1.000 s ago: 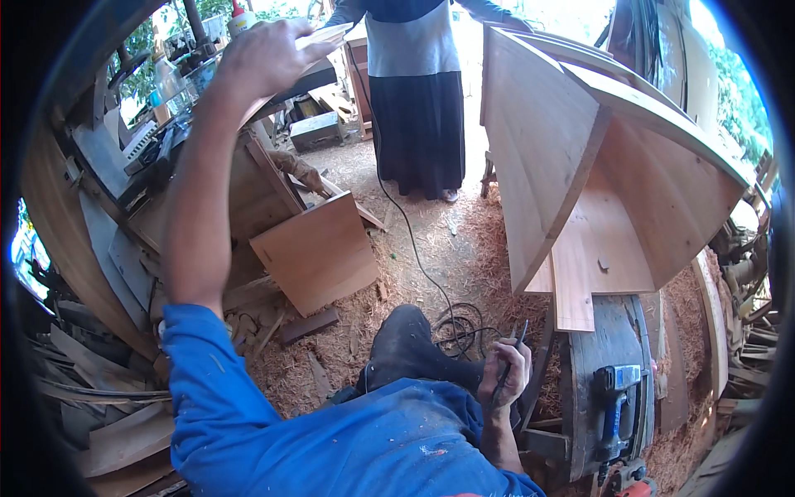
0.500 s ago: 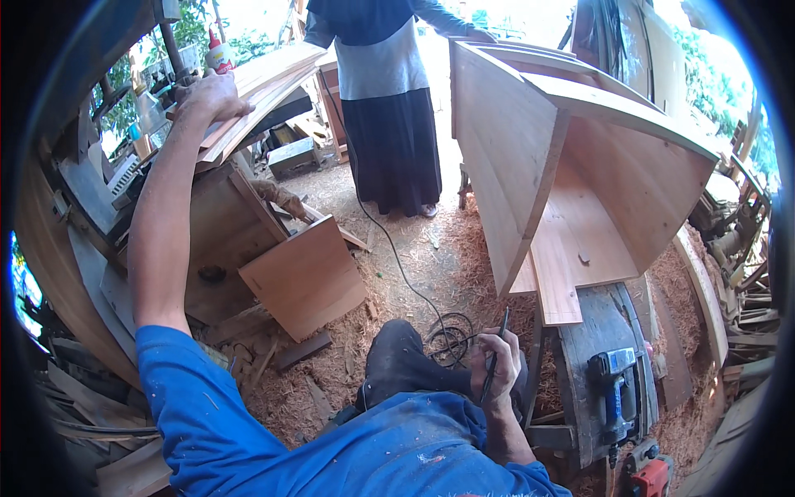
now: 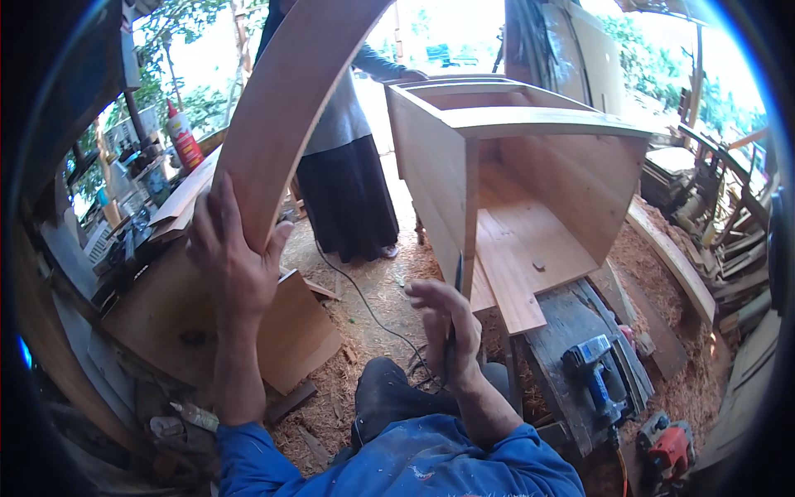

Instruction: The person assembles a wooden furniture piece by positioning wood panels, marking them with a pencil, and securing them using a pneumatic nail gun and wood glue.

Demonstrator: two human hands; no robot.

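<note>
A long, smooth wooden board [image 3: 286, 108] rises at a slant in front of me. My left hand [image 3: 236, 261] grips its lower end, thumb on one edge and fingers on the other. Between the fingers of my right hand [image 3: 451, 327] is a thin dark pencil-like stick [image 3: 459, 273], held upright; its exact kind is unclear. That hand is near the close corner of a large open wooden cabinet box [image 3: 431, 157]. A small wood chip [image 3: 538, 267] lies on a board inside the box.
A person in a dark skirt [image 3: 352, 207] stands beyond the board, one hand on the cabinet. At right are a blue nail gun [image 3: 604, 389] on a worn plank and a red power tool [image 3: 671, 447]. A glue bottle [image 3: 184, 137] stands left. A cable [image 3: 364, 294] crosses the shavings.
My left hand has left the stack of boards and now holds one board raised in front of me. My right hand has moved up and left toward the cabinet with the stick.
</note>
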